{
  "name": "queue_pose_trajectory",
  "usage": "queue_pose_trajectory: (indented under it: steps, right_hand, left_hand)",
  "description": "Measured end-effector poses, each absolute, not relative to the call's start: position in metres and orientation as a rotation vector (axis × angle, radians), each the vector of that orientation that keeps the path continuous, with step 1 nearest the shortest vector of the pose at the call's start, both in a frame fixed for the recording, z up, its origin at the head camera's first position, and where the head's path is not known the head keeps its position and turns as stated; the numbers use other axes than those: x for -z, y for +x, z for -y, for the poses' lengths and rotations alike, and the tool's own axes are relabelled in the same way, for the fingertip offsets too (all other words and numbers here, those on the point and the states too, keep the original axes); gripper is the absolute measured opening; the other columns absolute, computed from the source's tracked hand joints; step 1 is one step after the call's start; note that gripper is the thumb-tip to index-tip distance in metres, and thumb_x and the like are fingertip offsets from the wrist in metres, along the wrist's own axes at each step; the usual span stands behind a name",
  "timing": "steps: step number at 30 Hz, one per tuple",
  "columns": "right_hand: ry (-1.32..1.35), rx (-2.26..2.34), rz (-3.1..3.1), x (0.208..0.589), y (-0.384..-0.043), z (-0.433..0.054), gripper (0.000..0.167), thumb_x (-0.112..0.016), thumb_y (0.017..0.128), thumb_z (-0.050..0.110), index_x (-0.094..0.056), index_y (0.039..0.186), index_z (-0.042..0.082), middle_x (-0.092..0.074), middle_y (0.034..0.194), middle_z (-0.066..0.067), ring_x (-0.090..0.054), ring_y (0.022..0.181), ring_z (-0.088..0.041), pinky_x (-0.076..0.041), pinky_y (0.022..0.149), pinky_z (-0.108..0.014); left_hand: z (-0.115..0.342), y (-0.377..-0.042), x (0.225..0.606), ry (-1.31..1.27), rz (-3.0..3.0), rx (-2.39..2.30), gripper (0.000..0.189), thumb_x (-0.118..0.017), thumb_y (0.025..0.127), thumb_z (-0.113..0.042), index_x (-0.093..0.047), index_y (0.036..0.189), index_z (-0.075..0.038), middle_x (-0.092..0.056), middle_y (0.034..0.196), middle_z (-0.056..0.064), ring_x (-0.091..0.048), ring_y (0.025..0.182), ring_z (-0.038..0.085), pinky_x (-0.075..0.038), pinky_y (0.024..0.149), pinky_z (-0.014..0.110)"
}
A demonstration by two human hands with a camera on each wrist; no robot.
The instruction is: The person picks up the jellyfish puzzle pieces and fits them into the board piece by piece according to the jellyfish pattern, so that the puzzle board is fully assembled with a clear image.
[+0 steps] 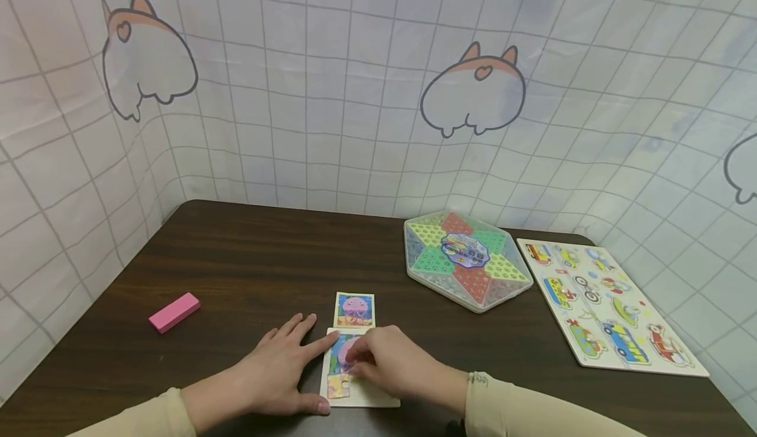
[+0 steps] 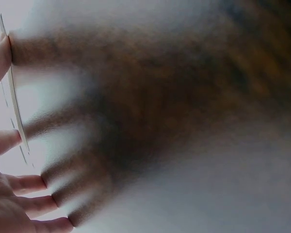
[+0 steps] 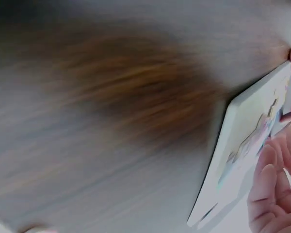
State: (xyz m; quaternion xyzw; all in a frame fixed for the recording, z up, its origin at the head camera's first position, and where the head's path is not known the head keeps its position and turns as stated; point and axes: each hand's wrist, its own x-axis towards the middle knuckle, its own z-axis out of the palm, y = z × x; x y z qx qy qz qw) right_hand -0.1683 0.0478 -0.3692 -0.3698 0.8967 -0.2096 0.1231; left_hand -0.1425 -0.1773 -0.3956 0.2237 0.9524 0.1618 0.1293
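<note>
A small white jigsaw tray (image 1: 337,388) with a pink jellyfish picture lies near the table's front edge. My left hand (image 1: 296,366) lies flat beside it, straight fingers and thumb touching its left side. In the left wrist view, fingertips (image 2: 2,56) press the tray's thin edge (image 2: 12,97). My right hand (image 1: 362,358) hovers over the tray with curled fingers pinching a puzzle piece (image 1: 349,348) in the picture. The right wrist view shows the tray (image 3: 247,141) and curled fingers (image 3: 269,194). A jellyfish picture card (image 1: 355,310) lies just beyond the tray.
A pink block (image 1: 174,312) lies at the left of the dark wooden table (image 1: 254,259). A hexagonal Chinese checkers board (image 1: 464,259) sits at the back right, and a vehicle peg puzzle (image 1: 609,305) lies beside it. A cloth backdrop surrounds the table.
</note>
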Motion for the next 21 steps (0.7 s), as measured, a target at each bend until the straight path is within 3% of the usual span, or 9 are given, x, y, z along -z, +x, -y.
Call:
queue_pose_trajectory:
  steps: [4, 7, 13, 21]
  right_hand:
    - [-1.390, 0.323, -2.621, 0.368, -0.160, -0.059, 0.027, -0.071, 0.095, 0.009, -0.074, 0.122, 0.012, -0.073, 0.122, 0.003, -0.065, 0.116, -0.009, -0.052, 0.101, -0.025]
    - [-1.657, 0.054, -2.569, 0.369, -0.154, -0.065, 0.038, -0.068, 0.099, 0.018, -0.065, 0.137, 0.015, -0.064, 0.141, 0.003, -0.057, 0.134, -0.015, -0.045, 0.112, -0.030]
    - [-1.744, -0.193, -2.503, 0.377, -0.146, -0.074, 0.056, -0.054, 0.105, 0.045, -0.047, 0.154, 0.021, -0.047, 0.159, 0.000, -0.047, 0.146, -0.027, -0.049, 0.109, -0.037]
    - [-1.659, -0.252, -2.509, 0.384, -0.136, -0.070, 0.058, -0.047, 0.106, 0.051, -0.047, 0.154, 0.019, -0.047, 0.159, -0.001, -0.046, 0.146, -0.025, -0.050, 0.108, -0.035]
  left_hand:
    - [0.177, -0.143, 0.396, 0.652, -2.769, -0.467, 0.100, -0.074, 0.075, -0.074, -0.044, 0.156, -0.024, -0.032, 0.163, 0.026, -0.027, 0.151, 0.051, -0.031, 0.108, 0.076]
    - [0.177, -0.143, 0.397, 0.657, -2.767, -0.471, 0.100, -0.074, 0.076, -0.074, -0.044, 0.156, -0.024, -0.032, 0.163, 0.026, -0.028, 0.150, 0.051, -0.031, 0.108, 0.077]
    - [0.177, -0.143, 0.399, 0.676, -2.779, -0.473, 0.099, -0.074, 0.076, -0.073, -0.044, 0.156, -0.023, -0.033, 0.162, 0.027, -0.029, 0.149, 0.053, -0.033, 0.106, 0.077]
    - [0.177, -0.143, 0.398, 0.664, -2.775, -0.472, 0.100, -0.075, 0.076, -0.073, -0.043, 0.157, -0.024, -0.032, 0.163, 0.026, -0.028, 0.150, 0.051, -0.032, 0.108, 0.076]
